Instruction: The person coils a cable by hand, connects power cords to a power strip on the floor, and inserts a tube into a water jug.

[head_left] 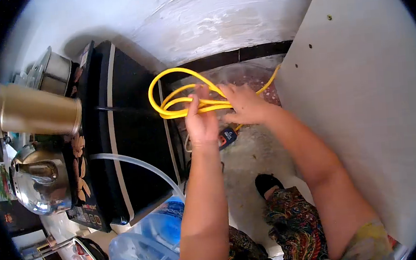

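Note:
A thick yellow cable [159, 97] hangs in several loose loops in front of me. My left hand [202, 120] is closed around the gathered strands, thumb up against the loops. Just to its right, my right hand [246, 103] has its fingers closed over the cable, partly hiding it. From behind that hand one length runs up to the right, toward the pale panel. On the floor beneath my hands lies a small dark box with orange parts [227, 137], a short bit of yellow cable at its end.
At left a black cabinet [138, 111] carries a gold cylinder [38, 109], a steel kettle [41, 180] and a metal pot [56, 73]. A clear hose [137, 160] leads toward a blue water bottle [147, 252]. A pale panel [362, 108] stands at right, a white wall [219, 21] behind.

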